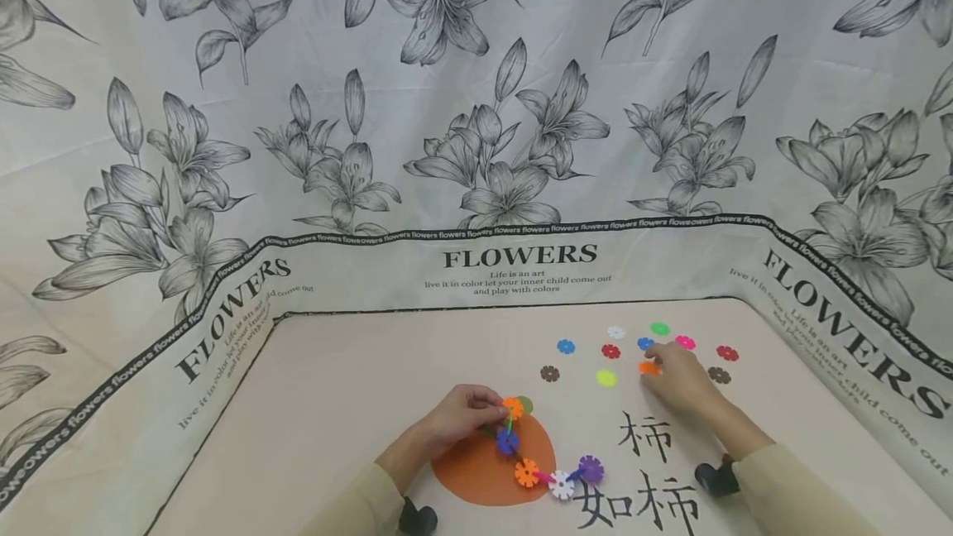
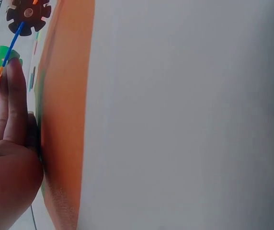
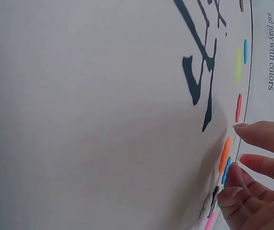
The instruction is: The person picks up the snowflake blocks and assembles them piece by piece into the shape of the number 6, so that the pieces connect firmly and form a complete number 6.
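My left hand [image 1: 463, 418] pinches the orange snowflake disc [image 1: 513, 409] at the upper end of a chain of interlocked plastic discs. Down the chain come a blue disc [image 1: 507, 442], another orange disc [image 1: 526, 473], a white disc [image 1: 562, 485] and a purple disc [image 1: 591, 469], with others edge-on between them. A brown disc [image 2: 28, 14] of the chain shows in the left wrist view. At the right, my right hand [image 1: 681, 383] reaches over loose discs, fingertips close to an orange disc [image 1: 650, 368] and a blue disc [image 1: 645, 344]. Its thumb and fingers stand apart, holding nothing.
Several loose discs lie around the right hand, among them a yellow disc [image 1: 606, 378], a red disc [image 1: 610, 351] and a brown disc [image 1: 549, 374]. The mat [image 1: 335, 404] bears a printed orange fruit [image 1: 476, 474] and black characters. A flowered cloth [image 1: 521, 147] rises behind.
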`<state>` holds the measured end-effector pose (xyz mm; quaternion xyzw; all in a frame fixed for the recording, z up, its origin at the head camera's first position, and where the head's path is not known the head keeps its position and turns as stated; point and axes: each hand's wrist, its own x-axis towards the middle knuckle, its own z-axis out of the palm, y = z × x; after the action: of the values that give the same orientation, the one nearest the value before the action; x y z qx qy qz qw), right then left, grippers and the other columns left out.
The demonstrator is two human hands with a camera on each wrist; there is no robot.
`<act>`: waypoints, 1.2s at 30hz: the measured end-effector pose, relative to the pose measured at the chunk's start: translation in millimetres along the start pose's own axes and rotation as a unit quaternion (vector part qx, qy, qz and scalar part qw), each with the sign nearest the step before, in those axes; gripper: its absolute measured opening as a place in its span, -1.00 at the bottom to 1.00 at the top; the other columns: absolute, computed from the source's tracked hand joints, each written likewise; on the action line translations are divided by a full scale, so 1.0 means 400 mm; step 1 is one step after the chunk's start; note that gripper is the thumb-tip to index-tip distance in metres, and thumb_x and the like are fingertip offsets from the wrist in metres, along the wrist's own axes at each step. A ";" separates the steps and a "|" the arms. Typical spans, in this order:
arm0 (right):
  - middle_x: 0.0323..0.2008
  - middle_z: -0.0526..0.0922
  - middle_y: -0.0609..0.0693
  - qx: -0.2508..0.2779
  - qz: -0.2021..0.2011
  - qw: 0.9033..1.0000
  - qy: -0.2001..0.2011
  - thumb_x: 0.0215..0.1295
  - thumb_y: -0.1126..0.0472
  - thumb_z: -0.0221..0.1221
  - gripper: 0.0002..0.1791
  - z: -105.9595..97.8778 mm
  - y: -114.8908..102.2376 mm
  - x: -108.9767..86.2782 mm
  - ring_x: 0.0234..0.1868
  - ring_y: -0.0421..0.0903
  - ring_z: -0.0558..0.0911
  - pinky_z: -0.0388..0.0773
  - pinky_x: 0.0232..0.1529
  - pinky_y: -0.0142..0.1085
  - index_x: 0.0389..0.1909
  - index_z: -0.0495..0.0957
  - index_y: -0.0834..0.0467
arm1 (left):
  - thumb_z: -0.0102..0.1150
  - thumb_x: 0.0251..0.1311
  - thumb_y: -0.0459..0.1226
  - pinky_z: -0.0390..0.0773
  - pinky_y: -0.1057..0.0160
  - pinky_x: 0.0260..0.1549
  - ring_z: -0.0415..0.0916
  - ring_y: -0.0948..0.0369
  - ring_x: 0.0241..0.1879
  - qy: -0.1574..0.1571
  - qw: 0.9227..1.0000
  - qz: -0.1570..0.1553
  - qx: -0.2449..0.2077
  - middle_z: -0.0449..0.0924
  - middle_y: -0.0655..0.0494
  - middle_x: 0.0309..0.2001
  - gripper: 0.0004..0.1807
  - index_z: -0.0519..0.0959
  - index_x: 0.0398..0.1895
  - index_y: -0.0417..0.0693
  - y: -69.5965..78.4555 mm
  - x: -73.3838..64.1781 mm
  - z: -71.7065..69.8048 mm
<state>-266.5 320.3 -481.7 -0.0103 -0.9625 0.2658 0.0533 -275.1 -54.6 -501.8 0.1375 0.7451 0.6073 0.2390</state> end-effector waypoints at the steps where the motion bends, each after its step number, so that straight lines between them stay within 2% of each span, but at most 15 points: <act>1: 0.08 0.53 0.49 0.000 0.007 1.000 -0.001 0.29 0.35 0.27 -0.52 0.000 0.002 0.002 0.08 0.40 0.54 0.55 0.08 0.23 0.17 0.46 0.50 | 0.28 0.38 -0.28 0.67 0.19 -0.08 0.67 0.19 -0.30 0.002 1.000 0.000 0.002 0.76 0.03 -0.32 -0.87 0.68 -0.17 -0.19 0.000 0.002 -0.001; 3: 0.11 0.52 0.50 0.001 0.017 1.000 -0.002 0.30 0.35 0.26 -0.53 0.001 0.004 0.004 0.11 0.40 0.54 0.53 0.10 0.24 0.17 0.46 0.51 | 0.28 0.38 -0.27 0.66 0.19 -0.07 0.67 0.19 -0.29 0.004 1.000 -0.001 0.008 0.76 0.04 -0.32 -0.86 0.68 -0.16 -0.17 0.000 0.006 -0.003; 8: 0.03 0.57 0.46 0.002 0.028 1.000 -0.009 0.30 0.36 0.26 -0.59 0.001 0.011 0.012 0.02 0.33 0.58 0.57 0.07 0.20 0.10 0.50 0.51 | 0.28 0.38 -0.26 0.65 0.19 -0.06 0.66 0.19 -0.27 0.007 1.000 -0.005 0.015 0.75 0.05 -0.31 -0.86 0.68 -0.16 -0.16 0.000 0.012 -0.005; 14: 0.07 0.55 0.46 0.008 0.033 0.999 -0.025 0.32 0.32 0.25 -0.53 -0.008 0.025 0.023 0.03 0.31 0.57 0.56 0.07 0.20 0.16 0.45 0.49 | 0.28 0.39 -0.23 0.63 0.20 -0.05 0.64 0.18 -0.26 0.001 1.000 -0.011 0.026 0.75 0.06 -0.30 -0.85 0.68 -0.16 -0.14 0.003 0.014 -0.008; 19: -0.07 0.59 0.36 0.011 0.039 0.998 -0.040 0.30 0.28 0.28 -0.59 -0.019 0.035 0.030 -0.12 0.18 0.58 0.61 -0.06 0.09 0.05 0.47 0.47 | 0.27 0.39 -0.24 0.62 0.20 -0.06 0.65 0.18 -0.26 -0.003 1.000 -0.007 0.029 0.75 0.06 -0.32 -0.86 0.67 -0.16 -0.14 -0.001 0.017 -0.009; 24: -0.19 0.61 0.27 0.021 0.049 0.998 -0.034 0.28 0.29 0.31 -0.65 -0.029 0.027 0.029 -0.25 0.08 0.57 0.61 -0.22 -0.08 -0.05 0.49 0.42 | 0.27 0.39 -0.25 0.62 0.23 -0.09 0.65 0.19 -0.27 -0.002 1.000 -0.012 0.021 0.75 0.05 -0.32 -0.87 0.68 -0.16 -0.15 -0.004 0.021 -0.008; 29: -0.30 0.65 0.17 0.072 0.022 0.997 -0.034 0.28 0.35 0.29 -0.76 -0.030 -0.007 0.021 -0.38 -0.04 0.59 0.60 -0.36 -0.24 -0.12 0.55 0.40 | 0.26 0.39 -0.26 0.63 0.24 -0.09 0.66 0.20 -0.27 -0.005 1.000 -0.014 0.016 0.76 0.05 -0.31 -0.87 0.68 -0.16 -0.15 -0.003 0.025 -0.007; 36: -0.37 0.69 0.06 0.158 -0.019 0.984 -0.082 0.26 0.32 0.37 -0.85 -0.004 -0.084 0.010 -0.42 -0.07 0.66 0.67 -0.35 -0.29 -0.27 0.61 0.30 | 0.26 0.40 -0.25 0.64 0.22 -0.07 0.65 0.19 -0.27 -0.005 1.000 -0.020 0.011 0.76 0.06 -0.31 -0.86 0.68 -0.15 -0.15 -0.002 0.021 -0.010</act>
<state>-270.1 292.5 -462.6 0.0383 -0.9093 0.4139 -0.0199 -284.2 -53.9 -503.6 0.1287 0.7532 0.5932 0.2533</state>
